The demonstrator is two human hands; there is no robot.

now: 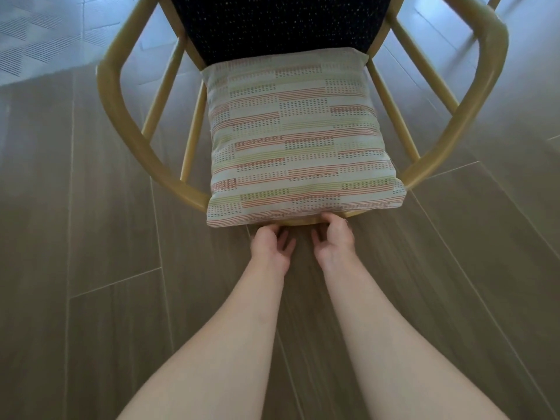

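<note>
Lying just beyond hands (pixel 270 243) (pixel 335 238) — cushion (pixel 300 137)

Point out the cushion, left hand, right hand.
cushion (pixel 300 137), head view, middle of its striped top.
left hand (pixel 271 242), head view, middle of the hand.
right hand (pixel 335 237), head view, middle of the hand.

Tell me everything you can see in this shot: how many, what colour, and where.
cushion: one, pale with red, green and dark dashed stripes, on the chair seat.
chair: one, yellow wooden frame, dark speckled upholstery, on the floor.
floor: one, grey-brown planks, under everything.
pale patch: one, bluish-white patterned, top left; rug or tiles, unclear.
left hand: one, fingers loosely curled, at the cushion's near edge.
right hand: one, fingertips at the same edge; grip unclear.
</note>
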